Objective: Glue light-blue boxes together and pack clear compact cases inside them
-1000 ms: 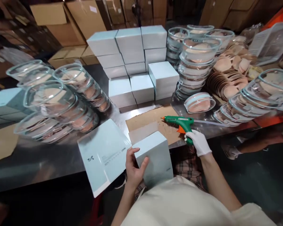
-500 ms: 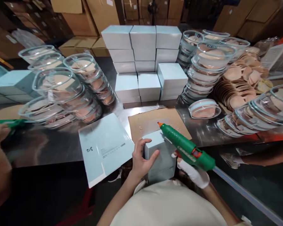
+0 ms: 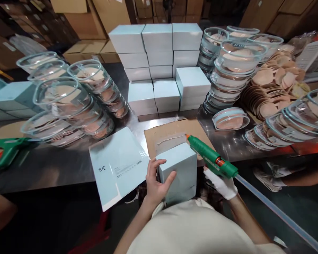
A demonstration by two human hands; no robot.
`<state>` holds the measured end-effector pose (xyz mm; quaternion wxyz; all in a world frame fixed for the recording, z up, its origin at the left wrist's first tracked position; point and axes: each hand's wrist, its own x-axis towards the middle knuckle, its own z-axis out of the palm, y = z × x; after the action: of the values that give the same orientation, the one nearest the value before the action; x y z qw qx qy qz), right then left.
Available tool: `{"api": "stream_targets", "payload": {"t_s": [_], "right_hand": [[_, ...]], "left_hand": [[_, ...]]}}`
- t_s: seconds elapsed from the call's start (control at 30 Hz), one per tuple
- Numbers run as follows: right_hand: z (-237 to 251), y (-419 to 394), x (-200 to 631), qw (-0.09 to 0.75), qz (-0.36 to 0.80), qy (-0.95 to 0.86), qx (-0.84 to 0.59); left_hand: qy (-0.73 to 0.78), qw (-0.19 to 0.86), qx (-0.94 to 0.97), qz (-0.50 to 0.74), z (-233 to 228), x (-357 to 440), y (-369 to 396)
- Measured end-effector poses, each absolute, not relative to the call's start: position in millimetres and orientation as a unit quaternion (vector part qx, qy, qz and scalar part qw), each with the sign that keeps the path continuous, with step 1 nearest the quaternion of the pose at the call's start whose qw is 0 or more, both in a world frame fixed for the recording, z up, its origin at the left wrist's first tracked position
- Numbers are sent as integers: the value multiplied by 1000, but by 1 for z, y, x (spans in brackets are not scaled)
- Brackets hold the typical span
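Left hand (image 3: pixel 157 180), bare, grip clamped on the near-left side of a pale blue box (image 3: pixel 178 171), fingers over its top edge, thumb on the front face; box sits at the desk (image 3: pixel 69 169) edge, tilted toward the body. Right hand (image 3: pixel 222 183), white glove, grip closed around the handle of a green glue gun (image 3: pixel 210 160). Gun slants up and left from that grip, orange tip just past the box's far right corner, right at the open flap (image 3: pixel 171 140) with a thin glue line on it. Clear glue stick (image 3: pixel 278 211) trails back and right from the gun. Under and beyond the box: a brown cardboard sheet (image 3: pixel 198 128). Just left of the left grip: a flat unfolded box blank (image 3: pixel 118 167), overhanging the desk edge. Far side of both grips: stack of closed blue boxes (image 3: pixel 159 60). Stacks of clear lidded tubs with beige pads left (image 3: pixel 69 98) and right (image 3: pixel 233 67) of it. Far left of the grips: a second green glue gun (image 3: pixel 9 151) lying on the desk.
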<state>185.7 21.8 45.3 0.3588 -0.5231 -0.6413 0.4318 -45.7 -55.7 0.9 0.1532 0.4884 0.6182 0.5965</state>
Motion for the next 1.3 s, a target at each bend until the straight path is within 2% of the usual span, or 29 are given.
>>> {"api": "stream_targets", "payload": {"t_s": [0.13,0.23,0.37,0.47,0.57,0.67,0.73,0.87,0.97,1.07,1.2,1.3], "right_hand": [[32,51,185,357,543,-516,-557],[24,80,175,339,580,-494,-552],[25,109,180,300,560,-503,-586],[40,111,186,356,479,-517,-614],[57,100,170,408,515,-543,-523],[67,93,146,328,659,-552,-391],[68,93,141,303,680,-564,-358],[73,96,158,253,634,-698,-217],[80,96,167,221,556,-789,-137],[82,94,163,218,482,-839,-128],[75,93,160,220,473,-844,-120],[63,86,174,285,503,-783,-229]], "left_hand": [[611,159,478,611,2,-50,-58],[605,178,467,621,4,-51,-58],[605,182,458,626,5,-54,-59],[587,193,461,636,5,-56,-58],[544,210,484,653,3,-53,-56],[530,214,484,663,-2,-49,-53],[531,224,465,672,-6,-47,-51],[499,246,429,712,-9,-50,-46],[474,236,473,704,-8,-57,-44],[479,234,502,681,-6,-61,-46],[480,244,496,681,-1,-60,-48],[486,216,480,698,6,-67,-48]]}}
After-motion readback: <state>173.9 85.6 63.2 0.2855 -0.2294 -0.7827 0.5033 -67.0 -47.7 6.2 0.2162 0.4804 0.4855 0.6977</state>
